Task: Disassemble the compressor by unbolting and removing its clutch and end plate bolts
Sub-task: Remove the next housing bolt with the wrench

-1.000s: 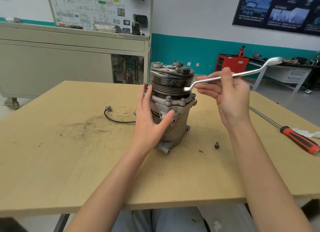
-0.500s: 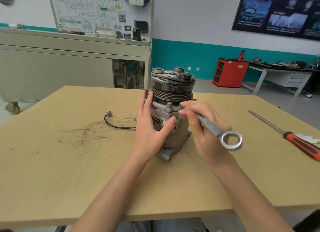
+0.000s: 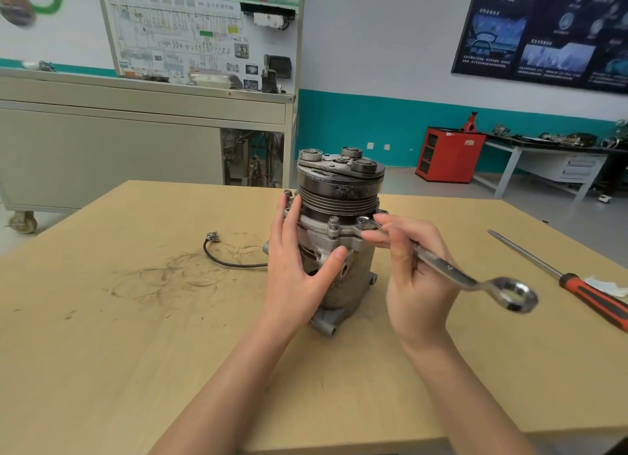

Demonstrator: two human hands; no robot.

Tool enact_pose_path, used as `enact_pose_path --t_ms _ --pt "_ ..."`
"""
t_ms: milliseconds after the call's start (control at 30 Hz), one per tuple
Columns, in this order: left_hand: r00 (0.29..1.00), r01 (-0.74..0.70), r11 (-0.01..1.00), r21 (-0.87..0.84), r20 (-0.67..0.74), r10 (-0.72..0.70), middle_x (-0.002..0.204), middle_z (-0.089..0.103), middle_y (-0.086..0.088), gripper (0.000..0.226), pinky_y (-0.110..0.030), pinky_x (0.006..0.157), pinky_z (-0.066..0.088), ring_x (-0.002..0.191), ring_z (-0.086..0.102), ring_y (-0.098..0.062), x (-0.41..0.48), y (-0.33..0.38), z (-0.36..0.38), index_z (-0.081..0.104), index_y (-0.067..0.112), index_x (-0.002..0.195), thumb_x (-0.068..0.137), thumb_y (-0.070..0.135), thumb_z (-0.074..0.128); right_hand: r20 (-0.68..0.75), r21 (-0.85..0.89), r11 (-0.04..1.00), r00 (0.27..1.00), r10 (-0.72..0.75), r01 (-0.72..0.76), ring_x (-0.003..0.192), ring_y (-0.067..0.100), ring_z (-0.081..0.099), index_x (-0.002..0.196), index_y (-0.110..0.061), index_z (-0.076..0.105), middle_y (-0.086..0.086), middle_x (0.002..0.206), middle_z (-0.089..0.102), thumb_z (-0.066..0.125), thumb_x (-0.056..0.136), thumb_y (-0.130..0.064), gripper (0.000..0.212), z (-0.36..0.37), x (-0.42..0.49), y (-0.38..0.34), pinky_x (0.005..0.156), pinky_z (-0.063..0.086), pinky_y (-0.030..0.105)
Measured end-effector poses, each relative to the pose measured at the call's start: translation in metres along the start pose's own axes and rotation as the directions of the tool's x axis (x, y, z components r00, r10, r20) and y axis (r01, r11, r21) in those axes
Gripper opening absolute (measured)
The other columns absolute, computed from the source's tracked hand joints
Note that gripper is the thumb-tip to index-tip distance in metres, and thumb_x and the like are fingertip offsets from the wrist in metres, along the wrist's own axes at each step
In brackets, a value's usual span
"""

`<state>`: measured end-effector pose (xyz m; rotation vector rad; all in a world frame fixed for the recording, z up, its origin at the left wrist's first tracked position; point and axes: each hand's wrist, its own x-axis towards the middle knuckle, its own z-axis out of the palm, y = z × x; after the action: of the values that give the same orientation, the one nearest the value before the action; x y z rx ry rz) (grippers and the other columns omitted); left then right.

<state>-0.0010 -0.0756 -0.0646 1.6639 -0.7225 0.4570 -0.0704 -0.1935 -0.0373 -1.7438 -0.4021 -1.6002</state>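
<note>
A grey compressor (image 3: 353,284) stands upright in the middle of the wooden table (image 3: 136,335), its dark grooved clutch pulley (image 3: 339,191) on top. My left hand (image 3: 299,271) grips the left side of the body, thumb across the front. My right hand (image 3: 413,277) holds a silver ring wrench (image 3: 452,272). One ring end sits at a bolt on the end plate flange (image 3: 365,221). The other ring end sticks out to the right. A second flange bolt (image 3: 333,222) stands just left of it.
A black wire with a connector (image 3: 221,250) trails left from the compressor. A long screwdriver with a red and black handle (image 3: 560,277) lies at the right, beside a white scrap (image 3: 608,284). Behind the table stand a grey cabinet (image 3: 136,141) and a red cabinet (image 3: 448,153).
My right hand brought the wrench down from above the pulley and turned it round, so one ring end now sits at a flange bolt. My left hand kept its grip.
</note>
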Motion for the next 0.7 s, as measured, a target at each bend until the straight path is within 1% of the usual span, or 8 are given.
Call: enact_pose_path --t_ms 67,200,333,400,467,567,633,700 --pt "1.000 -0.002 1.000 0.001 -0.001 0.002 0.161 0.008 0.013 0.085 -0.029 0.117 0.016 0.145 0.006 0.003 -0.001 0.000 0.000 0.015 0.036 0.149 0.077 0.064 0.050 0.015 0.026 1.000 1.000 0.008 -0.008 0.085 0.027 0.070 0.100 -0.019 0.059 0.006 0.098 0.066 0.045 0.100 -0.031 0.019 -0.002 -0.006 -0.002 0.075 0.056 0.040" --pt "1.000 -0.004 1.000 -0.006 -0.006 0.004 0.161 0.009 0.012 0.084 -0.033 0.119 0.016 0.146 0.007 0.003 0.000 0.001 0.000 0.016 0.035 0.148 0.076 0.063 0.050 -0.034 0.145 0.979 0.989 0.147 -0.141 0.079 0.018 0.072 0.090 -0.025 0.058 -0.017 0.093 0.069 0.045 0.098 -0.038 0.020 -0.001 0.002 -0.003 0.072 0.058 0.039" --pt "1.000 -0.010 1.000 -0.010 -0.002 0.010 0.160 0.009 0.014 0.082 -0.024 0.116 0.014 0.144 0.007 0.006 0.000 0.001 0.001 0.016 0.037 0.147 0.076 0.062 0.050 -0.022 0.244 0.945 0.973 0.229 -0.217 0.074 0.019 0.072 0.090 -0.019 0.055 -0.007 0.089 0.070 0.039 0.100 -0.026 0.020 -0.002 0.005 0.002 0.068 0.058 0.031" --pt "1.000 -0.004 1.000 -0.009 0.001 0.004 0.160 0.008 0.016 0.081 -0.017 0.112 0.012 0.143 0.006 0.008 0.000 0.002 0.000 0.015 0.041 0.145 0.076 0.063 0.050 0.017 0.398 0.831 0.908 0.418 -0.389 0.067 0.022 0.071 0.087 -0.010 0.052 0.002 0.085 0.071 0.033 0.101 -0.019 0.026 -0.007 0.013 0.011 0.063 0.057 0.028" --pt "1.000 0.008 1.000 -0.008 0.001 -0.008 0.160 0.008 0.017 0.082 -0.014 0.110 0.011 0.143 0.005 0.009 0.000 0.001 0.000 0.015 0.042 0.145 0.075 0.064 0.050 0.154 0.549 0.586 0.761 0.630 -0.596 0.061 0.021 0.069 0.083 -0.005 0.051 0.007 0.077 0.071 0.028 0.103 -0.015 0.033 -0.010 0.027 0.024 0.057 0.056 0.026" --pt "1.000 0.015 1.000 -0.003 0.006 -0.015 0.160 0.007 0.019 0.084 -0.012 0.109 0.010 0.143 0.005 0.009 0.000 0.001 0.000 0.014 0.041 0.147 0.075 0.065 0.050 0.368 0.580 0.312 0.584 0.724 -0.752 0.051 0.014 0.064 0.078 -0.007 0.051 0.008 0.068 0.070 0.028 0.104 -0.016 0.036 -0.009 0.049 0.043 0.049 0.052 0.020" --pt "1.000 0.015 1.000 -0.002 0.009 -0.015 0.160 0.006 0.019 0.084 -0.012 0.108 0.010 0.143 0.004 0.010 0.000 0.001 -0.001 0.015 0.041 0.147 0.075 0.066 0.050 0.448 0.549 0.249 0.532 0.718 -0.798 0.049 0.012 0.063 0.077 -0.008 0.052 0.009 0.067 0.069 0.032 0.103 -0.022 0.035 -0.007 0.059 0.050 0.048 0.051 0.019" --pt "1.000 0.016 1.000 -0.004 0.012 -0.016 0.159 0.006 0.020 0.083 -0.015 0.109 0.010 0.143 0.004 0.010 0.000 0.001 -0.001 0.014 0.043 0.146 0.075 0.066 0.050 0.436 0.543 0.280 0.551 0.712 -0.792 0.052 0.014 0.065 0.076 -0.008 0.055 0.011 0.069 0.070 0.036 0.099 -0.029 0.037 -0.007 0.062 0.050 0.049 0.052 0.020"
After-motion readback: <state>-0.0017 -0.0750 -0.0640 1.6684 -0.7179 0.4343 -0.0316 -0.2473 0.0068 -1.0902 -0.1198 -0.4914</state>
